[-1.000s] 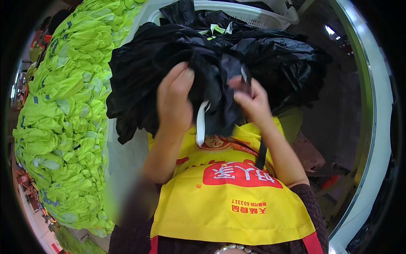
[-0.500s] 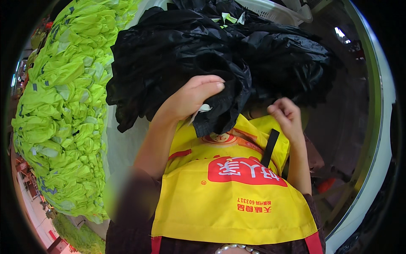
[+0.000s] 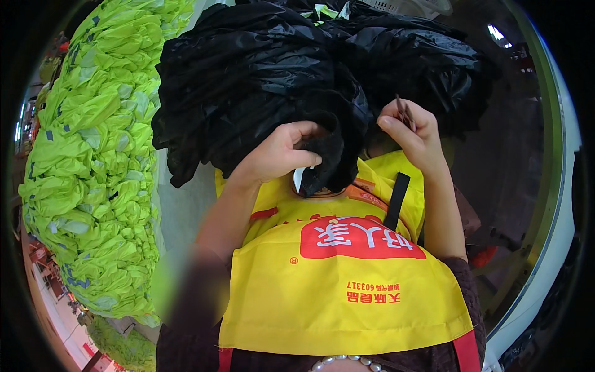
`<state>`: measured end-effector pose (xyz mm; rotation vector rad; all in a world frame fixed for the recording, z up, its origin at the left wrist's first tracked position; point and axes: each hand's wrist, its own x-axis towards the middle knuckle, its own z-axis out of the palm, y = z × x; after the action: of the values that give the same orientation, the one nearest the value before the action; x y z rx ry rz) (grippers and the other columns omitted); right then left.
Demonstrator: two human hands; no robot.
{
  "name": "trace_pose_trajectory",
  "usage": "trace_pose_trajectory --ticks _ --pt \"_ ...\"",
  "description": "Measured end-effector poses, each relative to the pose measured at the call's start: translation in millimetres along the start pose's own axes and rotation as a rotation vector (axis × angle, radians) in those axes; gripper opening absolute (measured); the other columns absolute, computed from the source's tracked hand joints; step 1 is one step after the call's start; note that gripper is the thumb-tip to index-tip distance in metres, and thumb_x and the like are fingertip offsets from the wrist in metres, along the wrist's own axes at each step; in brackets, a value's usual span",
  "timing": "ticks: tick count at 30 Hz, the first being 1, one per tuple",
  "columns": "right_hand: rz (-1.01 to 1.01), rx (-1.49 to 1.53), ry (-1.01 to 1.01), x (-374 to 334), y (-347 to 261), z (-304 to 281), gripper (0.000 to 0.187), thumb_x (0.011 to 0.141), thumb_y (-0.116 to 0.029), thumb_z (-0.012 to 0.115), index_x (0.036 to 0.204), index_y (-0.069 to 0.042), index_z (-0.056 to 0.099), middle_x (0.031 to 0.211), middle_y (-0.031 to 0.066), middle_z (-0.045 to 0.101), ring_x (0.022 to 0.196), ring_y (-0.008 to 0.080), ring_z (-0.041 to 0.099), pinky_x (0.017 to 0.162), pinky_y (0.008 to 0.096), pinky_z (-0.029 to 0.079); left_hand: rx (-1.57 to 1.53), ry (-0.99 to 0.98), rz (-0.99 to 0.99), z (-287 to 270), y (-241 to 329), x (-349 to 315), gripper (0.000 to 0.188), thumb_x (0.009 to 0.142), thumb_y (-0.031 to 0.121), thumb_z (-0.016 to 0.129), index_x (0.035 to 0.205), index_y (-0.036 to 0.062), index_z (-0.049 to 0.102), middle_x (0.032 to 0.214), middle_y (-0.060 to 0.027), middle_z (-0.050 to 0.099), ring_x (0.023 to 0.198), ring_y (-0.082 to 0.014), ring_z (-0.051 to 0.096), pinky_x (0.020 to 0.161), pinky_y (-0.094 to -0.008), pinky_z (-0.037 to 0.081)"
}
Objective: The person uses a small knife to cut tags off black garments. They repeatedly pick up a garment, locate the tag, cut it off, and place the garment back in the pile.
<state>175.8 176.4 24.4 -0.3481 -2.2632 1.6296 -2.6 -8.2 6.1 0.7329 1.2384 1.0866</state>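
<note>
Shiny black cloth, seemingly a garment (image 3: pixel 266 68), is heaped in front of me. My left hand (image 3: pixel 282 152) is closed on its edge, thumb against fingers, and a black band of the cloth curls up beside the thumb. A small white label (image 3: pixel 299 177) sticks out below those fingers. To the right, my right hand (image 3: pixel 412 133) is closed round small dark thread snips (image 3: pixel 404 113). Their two thin points rise above the fingers, and the rest is hidden in the palm. The snips are apart from the band in my left hand.
A tall pile of bright yellow-green garments (image 3: pixel 105 167) stands along the left. A white plastic basket (image 3: pixel 409 7) shows behind the black cloth. My yellow apron (image 3: pixel 334 310) covers my lap, with a black strap (image 3: pixel 396 201) on it. A pale curved edge runs down the right.
My right hand has risen, and the snips' points now show above its fingers. My left hand has shifted down slightly and turned the black band, baring more of the white label.
</note>
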Motion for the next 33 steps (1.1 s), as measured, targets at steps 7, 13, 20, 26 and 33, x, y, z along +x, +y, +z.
trace_pose_trajectory --ticks 7,13,20,26,33 --pt "-0.306 -0.285 -0.301 20 -9 25 0.034 0.067 -0.019 0.075 0.093 -0.002 0.060 0.100 0.0136 0.059 0.081 0.0269 0.061 0.066 0.0295 0.049 0.427 -0.300 0.039 4 12 13 0.037 0.069 -0.001 0.054 0.105 -0.0010 0.058 0.088 -0.0017 0.062 0.079 -0.0080 0.054 0.068 -0.0248 0.043" --pt "0.031 -0.295 -0.021 9 33 6 0.026 0.078 -0.024 0.068 0.071 -0.003 0.054 0.064 0.0073 0.050 0.059 0.0165 0.051 0.053 0.0263 0.040 0.162 0.126 0.033 7 -21 17 0.037 0.078 -0.004 0.057 0.114 -0.0015 0.052 0.102 -0.0050 0.059 0.094 -0.0118 0.056 0.082 -0.0254 0.046" --pt "0.044 -0.060 0.193 0 29 20 0.026 0.082 -0.019 0.065 0.071 -0.002 0.048 0.060 -0.0008 0.041 0.057 0.0083 0.037 0.052 0.0234 0.034 0.064 0.139 0.033 24 -30 16 0.034 0.075 -0.005 0.051 0.109 -0.0004 0.051 0.097 -0.0033 0.058 0.086 -0.0089 0.056 0.077 -0.0224 0.045" --pt "0.016 -0.080 0.292 -19 19 27 0.028 0.085 -0.020 0.062 0.068 -0.003 0.046 0.059 0.0000 0.038 0.057 0.0090 0.036 0.051 0.0227 0.032 -0.003 -0.152 -0.047 25 30 -19 0.044 0.062 0.001 0.052 0.106 -0.0026 0.052 0.098 -0.0073 0.060 0.093 -0.0128 0.057 0.083 -0.0240 0.044" --pt "-0.006 -0.017 0.446 -17 40 40 0.025 0.084 -0.020 0.063 0.071 -0.002 0.051 0.059 0.0013 0.045 0.056 0.0092 0.041 0.051 0.0226 0.034 -0.239 0.093 0.030 21 4 -2 0.027 0.086 0.019 0.054 0.099 -0.0042 0.060 0.093 -0.0084 0.063 0.082 -0.0124 0.060 0.078 -0.0245 0.046"
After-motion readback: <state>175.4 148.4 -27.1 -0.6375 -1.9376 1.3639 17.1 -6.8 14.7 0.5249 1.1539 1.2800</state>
